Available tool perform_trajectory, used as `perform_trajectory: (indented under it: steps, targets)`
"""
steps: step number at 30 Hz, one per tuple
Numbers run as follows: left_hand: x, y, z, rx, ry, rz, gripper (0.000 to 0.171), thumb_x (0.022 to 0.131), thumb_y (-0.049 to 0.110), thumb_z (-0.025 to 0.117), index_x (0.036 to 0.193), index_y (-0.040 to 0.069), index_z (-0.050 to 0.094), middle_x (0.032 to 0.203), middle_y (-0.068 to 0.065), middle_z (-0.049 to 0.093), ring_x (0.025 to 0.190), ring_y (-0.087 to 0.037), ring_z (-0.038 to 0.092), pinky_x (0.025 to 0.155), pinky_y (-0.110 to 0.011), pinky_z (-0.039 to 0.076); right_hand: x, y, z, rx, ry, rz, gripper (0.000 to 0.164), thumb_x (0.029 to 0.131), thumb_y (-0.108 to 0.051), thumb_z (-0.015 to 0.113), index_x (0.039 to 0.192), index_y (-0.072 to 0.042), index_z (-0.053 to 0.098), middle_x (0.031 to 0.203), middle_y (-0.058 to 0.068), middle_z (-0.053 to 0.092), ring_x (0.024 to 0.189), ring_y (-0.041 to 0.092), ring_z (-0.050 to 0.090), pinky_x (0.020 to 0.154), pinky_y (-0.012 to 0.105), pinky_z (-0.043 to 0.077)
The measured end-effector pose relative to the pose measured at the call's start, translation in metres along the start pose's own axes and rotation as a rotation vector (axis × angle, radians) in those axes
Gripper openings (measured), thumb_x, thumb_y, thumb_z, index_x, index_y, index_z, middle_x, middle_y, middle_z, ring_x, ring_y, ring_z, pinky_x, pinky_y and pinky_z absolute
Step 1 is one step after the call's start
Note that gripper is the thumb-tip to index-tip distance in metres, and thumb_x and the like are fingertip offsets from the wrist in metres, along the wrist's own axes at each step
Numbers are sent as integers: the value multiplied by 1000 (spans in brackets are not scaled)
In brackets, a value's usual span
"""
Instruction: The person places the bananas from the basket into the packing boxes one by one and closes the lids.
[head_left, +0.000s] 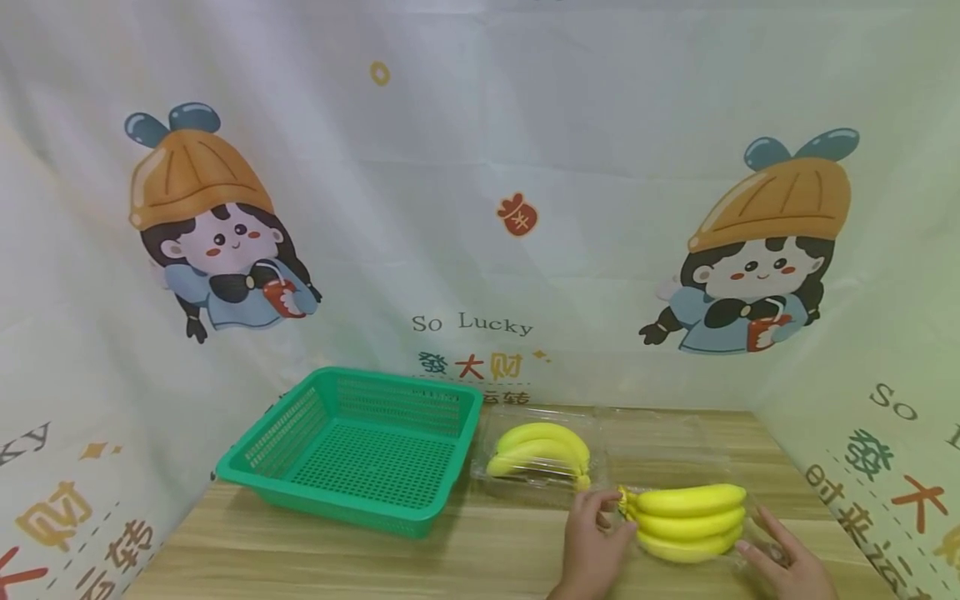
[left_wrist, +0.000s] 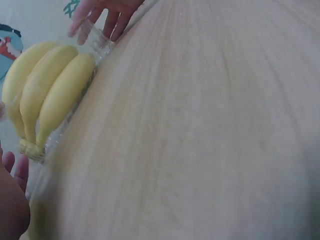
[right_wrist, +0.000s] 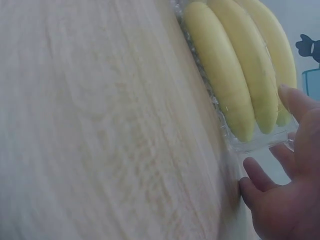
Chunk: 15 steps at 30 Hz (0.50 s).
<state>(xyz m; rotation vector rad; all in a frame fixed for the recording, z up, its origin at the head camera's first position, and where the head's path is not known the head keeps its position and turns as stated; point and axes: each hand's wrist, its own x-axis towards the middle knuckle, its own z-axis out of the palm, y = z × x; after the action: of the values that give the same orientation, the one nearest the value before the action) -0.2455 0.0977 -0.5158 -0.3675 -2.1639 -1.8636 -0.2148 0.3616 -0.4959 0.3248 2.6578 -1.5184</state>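
Note:
A bunch of yellow bananas (head_left: 692, 523) lies in a clear plastic box, its stem end toward the left. By that stem my left hand (head_left: 596, 533) has its thumb and fingertips spread at the box's left end. At the banana tips, my right hand (head_left: 787, 558) is right at the other end of the box, fingers apart and relaxed. The right wrist view shows the box wall (right_wrist: 250, 145) between those fingers and the bananas (right_wrist: 225, 70). Behind this bunch, a clear lid (head_left: 660, 437) lies flat. In the left wrist view, my left hand (left_wrist: 12, 200) is mostly cut off.
A second clear plastic box with bananas (head_left: 540, 446) in it stands just left of the lid. Farther left is a green perforated basket (head_left: 352, 496). The wooden table (head_left: 480, 567) ends at a printed cloth backdrop (head_left: 480, 125), which also rises along both sides.

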Motion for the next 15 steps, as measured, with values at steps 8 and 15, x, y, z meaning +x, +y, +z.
perform_trajectory:
  steps: [8,15]
  targets:
    - [-2,-10,-7,-155,-79,-74,35,83,17,75,116,13,65,107,2,53,98,-18,50,77,-24,46,2,1,1,60,-7,20,108,87,-56,64,153,2,1,150,39,10,132,56,23,98,61,38]
    - [-3,-9,-9,-181,-100,-138,43,79,14,77,121,16,65,113,0,57,89,-14,54,74,-25,48,3,-7,-11,69,-34,-5,86,100,-39,51,151,6,-2,148,42,8,133,58,18,100,61,36]
